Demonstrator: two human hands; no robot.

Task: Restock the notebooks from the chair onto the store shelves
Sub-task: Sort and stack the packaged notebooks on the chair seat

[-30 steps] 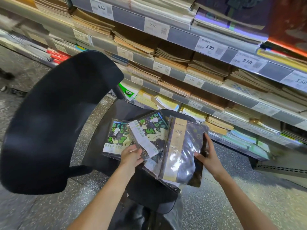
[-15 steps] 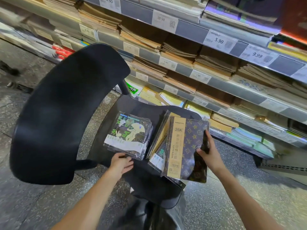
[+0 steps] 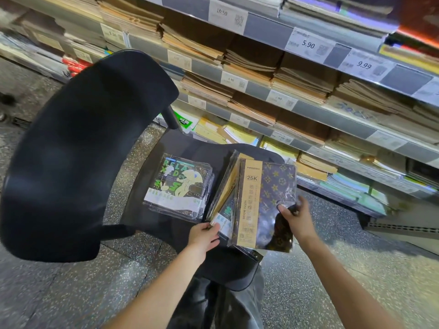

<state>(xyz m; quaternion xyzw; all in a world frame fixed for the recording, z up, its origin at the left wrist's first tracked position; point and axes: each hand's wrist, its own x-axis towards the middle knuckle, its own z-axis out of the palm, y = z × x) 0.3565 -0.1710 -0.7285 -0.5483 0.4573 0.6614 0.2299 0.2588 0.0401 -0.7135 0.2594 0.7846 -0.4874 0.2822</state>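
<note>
A black chair [image 3: 71,162] stands before the store shelves [image 3: 316,110]. On its seat lies a stack of wrapped green-and-black notebooks [image 3: 178,186]. To the right, a tilted bundle of wrapped notebooks has a dark monogram-patterned notebook [image 3: 268,198] with a tan "25K" band on top. My right hand [image 3: 297,219] grips that bundle at its right edge. My left hand [image 3: 204,236] pinches the lower left corner of the bundle, at a green-and-black notebook [image 3: 225,214] under the patterned one.
The shelves hold several rows of brown and tan notebook stacks with price tags [image 3: 308,43]; lower shelves carry yellow and green ones [image 3: 213,131]. Speckled floor [image 3: 356,257] surrounds the chair. The chair's backrest rises at the left.
My left hand moved right from the seat's front edge to the bundle's lower left corner. The view shifted closer to the shelves. The right hand still holds the bundle.
</note>
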